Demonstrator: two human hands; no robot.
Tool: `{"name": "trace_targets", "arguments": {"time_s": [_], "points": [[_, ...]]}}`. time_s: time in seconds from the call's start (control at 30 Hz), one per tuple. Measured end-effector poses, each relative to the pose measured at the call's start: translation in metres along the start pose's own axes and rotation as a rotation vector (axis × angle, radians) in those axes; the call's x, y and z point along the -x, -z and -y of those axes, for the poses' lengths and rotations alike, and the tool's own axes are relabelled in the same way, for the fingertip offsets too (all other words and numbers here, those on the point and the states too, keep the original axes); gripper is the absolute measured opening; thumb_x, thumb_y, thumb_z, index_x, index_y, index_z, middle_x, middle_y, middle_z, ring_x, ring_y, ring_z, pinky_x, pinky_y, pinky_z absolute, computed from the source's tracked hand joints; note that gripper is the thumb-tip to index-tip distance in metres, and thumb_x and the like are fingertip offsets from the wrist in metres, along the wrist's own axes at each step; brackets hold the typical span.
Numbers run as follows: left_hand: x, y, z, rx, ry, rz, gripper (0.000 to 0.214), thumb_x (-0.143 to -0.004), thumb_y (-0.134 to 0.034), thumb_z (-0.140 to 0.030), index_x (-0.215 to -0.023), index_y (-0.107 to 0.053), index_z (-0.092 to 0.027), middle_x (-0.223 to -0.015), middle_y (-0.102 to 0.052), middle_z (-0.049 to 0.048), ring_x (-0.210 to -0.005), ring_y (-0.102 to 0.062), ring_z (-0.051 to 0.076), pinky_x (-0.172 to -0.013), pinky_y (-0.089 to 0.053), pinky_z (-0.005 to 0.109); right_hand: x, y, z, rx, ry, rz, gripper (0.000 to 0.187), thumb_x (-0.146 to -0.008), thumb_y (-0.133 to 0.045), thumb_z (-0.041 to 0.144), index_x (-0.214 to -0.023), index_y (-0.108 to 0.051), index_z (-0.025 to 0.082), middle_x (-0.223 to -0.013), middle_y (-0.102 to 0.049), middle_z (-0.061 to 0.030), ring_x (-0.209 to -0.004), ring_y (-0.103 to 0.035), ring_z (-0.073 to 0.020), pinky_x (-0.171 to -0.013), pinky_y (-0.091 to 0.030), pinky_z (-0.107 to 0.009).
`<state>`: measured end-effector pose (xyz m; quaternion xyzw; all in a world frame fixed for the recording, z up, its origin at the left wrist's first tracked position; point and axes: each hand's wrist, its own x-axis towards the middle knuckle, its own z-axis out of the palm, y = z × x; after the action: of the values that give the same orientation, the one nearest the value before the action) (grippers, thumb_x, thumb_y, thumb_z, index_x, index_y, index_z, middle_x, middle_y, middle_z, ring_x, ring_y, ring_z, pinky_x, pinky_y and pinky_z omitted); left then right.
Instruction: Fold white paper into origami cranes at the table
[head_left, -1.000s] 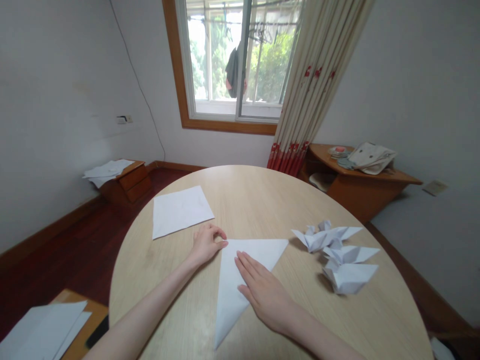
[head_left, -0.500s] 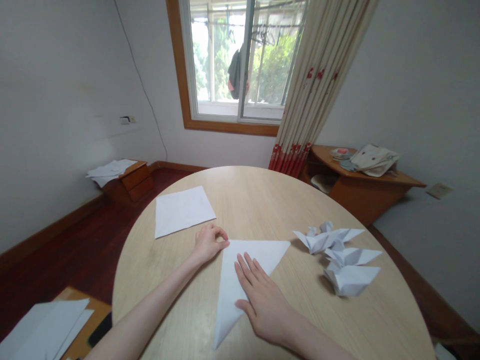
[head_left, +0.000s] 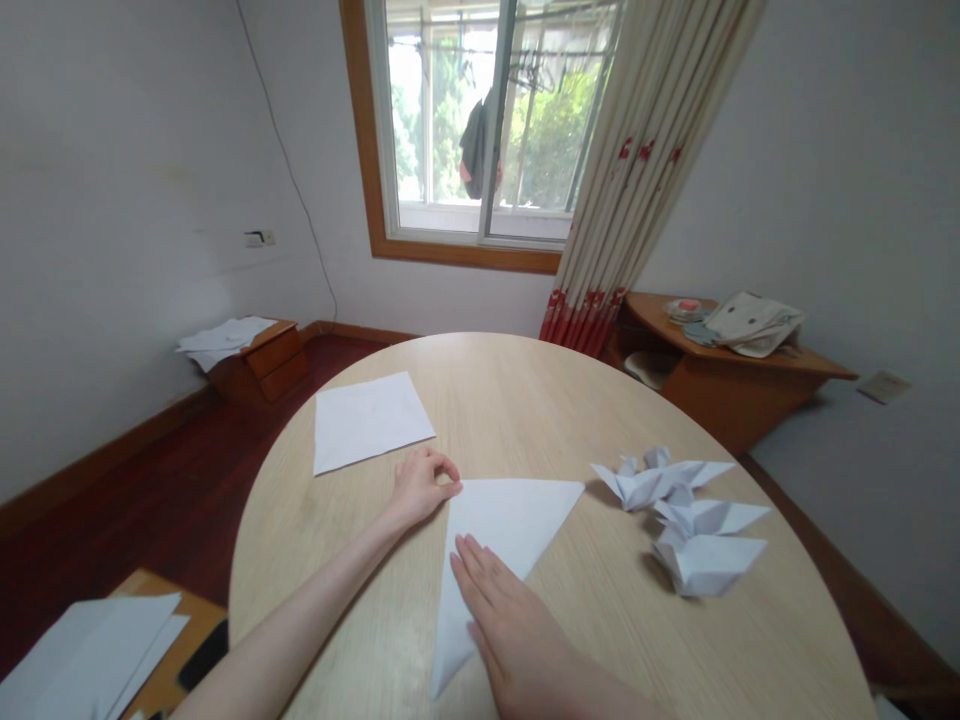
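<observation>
- A white paper triangle (head_left: 502, 520) lies flat on the round table (head_left: 525, 400) at about 6 o'clock, its long point toward the person.
- The left hand (head_left: 420, 487) is curled, with thumb and forefinger meeting at the triangle's 10 o'clock corner.
- The right hand (head_left: 510, 625) lies flat and released, palm down on the triangle's lower part.
- A flat sheet (head_left: 370, 420) lies at 10 o'clock, and folded paper figures (head_left: 686, 520) sit at 3 o'clock.
- On the floor at 9 o'clock, a drawer cabinet (head_left: 262, 365) carries loose papers (head_left: 221, 335) on top, its drawers closed.
</observation>
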<state>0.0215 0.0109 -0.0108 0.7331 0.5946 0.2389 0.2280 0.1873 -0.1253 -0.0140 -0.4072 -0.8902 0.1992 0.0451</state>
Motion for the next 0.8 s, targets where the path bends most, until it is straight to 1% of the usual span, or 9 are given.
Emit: {"name": "trace_targets", "arguments": {"time_s": [0.03, 0.1, 0.3, 0.43, 0.53, 0.6, 0.7, 0.8], "points": [[0.0, 0.0, 0.001, 0.001, -0.001, 0.0, 0.007, -0.072, -0.074, -0.025, -0.079, -0.071, -0.023, -0.093, -0.062, 0.0019, -0.099, -0.056, 0.024, -0.091, -0.033, 0.038, 0.0, 0.002, 0.002, -0.007, -0.009, 0.01, 0.073, -0.079, -0.042, 0.008, -0.148, -0.019, 0.003, -0.154, -0.005, -0.0157, -0.143, -0.001, -0.027, -0.116, -0.016, -0.049], [0.0, -0.001, 0.001, 0.003, -0.003, 0.0, 0.007, -0.073, -0.073, -0.025, -0.079, -0.071, -0.023, -0.093, -0.062, 0.0017, -0.099, -0.056, 0.023, -0.091, -0.033, 0.038, 0.001, 0.007, 0.007, -0.018, -0.029, 0.033, 0.07, -0.084, -0.043, 0.015, -0.148, -0.019, 0.003, -0.154, -0.004, -0.0164, -0.142, 0.001, -0.0279, -0.116, -0.015, -0.05], [0.0, 0.0, 0.0, 0.0, 0.0, 0.002, 0.007, -0.072, -0.073, -0.025, -0.078, -0.07, -0.024, -0.094, -0.062, 0.0016, -0.1, -0.055, 0.024, -0.092, -0.033, 0.038, -0.001, 0.009, 0.012, -0.055, -0.076, 0.096, 0.083, -0.08, -0.053, 0.023, -0.149, -0.013, 0.005, -0.154, 0.004, -0.017, -0.141, 0.008, -0.0317, -0.115, -0.009, -0.053], [0.0, 0.001, -0.001, -0.006, 0.008, 0.009, 0.007, -0.072, -0.074, -0.025, -0.078, -0.07, -0.023, -0.095, -0.062, 0.0025, -0.101, -0.055, 0.024, -0.091, -0.034, 0.038, -0.003, 0.004, 0.013, -0.065, -0.087, 0.09, 0.086, -0.079, -0.055, 0.027, -0.15, -0.01, 0.006, -0.154, 0.008, -0.0179, -0.139, 0.015, -0.0354, -0.114, -0.004, -0.058], [-0.001, 0.001, -0.001, -0.01, 0.013, 0.012, 0.008, -0.072, -0.074, -0.025, -0.078, -0.07, -0.023, -0.095, -0.062, 0.0028, -0.102, -0.055, 0.025, -0.092, -0.034, 0.038, -0.003, 0.0, 0.014, -0.052, -0.087, 0.054, 0.087, -0.079, -0.055, 0.028, -0.15, -0.009, 0.006, -0.154, 0.009, -0.0172, -0.136, 0.02, -0.0379, -0.112, -0.001, -0.063], [-0.001, 0.0, 0.0, -0.012, 0.014, 0.014, 0.008, -0.072, -0.074, -0.026, -0.078, -0.07, -0.023, -0.096, -0.062, 0.0027, -0.103, -0.055, 0.025, -0.092, -0.033, 0.038, -0.004, -0.002, 0.015, -0.045, -0.081, 0.043, 0.088, -0.077, -0.055, 0.026, -0.15, -0.01, 0.004, -0.154, 0.009, -0.0182, -0.136, 0.021, -0.0384, -0.111, -0.001, -0.064], [-0.002, 0.0, 0.0, -0.015, 0.014, 0.016, 0.009, -0.072, -0.074, -0.026, -0.079, -0.071, -0.023, -0.096, -0.062, 0.0027, -0.102, -0.055, 0.025, -0.092, -0.034, 0.037, -0.005, -0.005, 0.015, -0.047, -0.043, 0.064, 0.087, -0.075, -0.054, 0.021, -0.149, -0.012, 0.001, -0.153, 0.009, -0.0208, -0.137, 0.019, -0.0372, -0.112, -0.003, -0.062], [-0.002, 0.0, 0.0, -0.016, 0.015, 0.019, 0.008, -0.072, -0.074, -0.026, -0.078, -0.07, -0.023, -0.096, -0.062, 0.0026, -0.102, -0.055, 0.024, -0.091, -0.034, 0.037, -0.007, -0.007, 0.015, -0.063, -0.018, 0.096, 0.088, -0.074, -0.054, 0.02, -0.148, -0.012, -0.001, -0.152, 0.007, -0.0222, -0.138, 0.016, -0.0361, -0.113, -0.005, -0.06]]}}
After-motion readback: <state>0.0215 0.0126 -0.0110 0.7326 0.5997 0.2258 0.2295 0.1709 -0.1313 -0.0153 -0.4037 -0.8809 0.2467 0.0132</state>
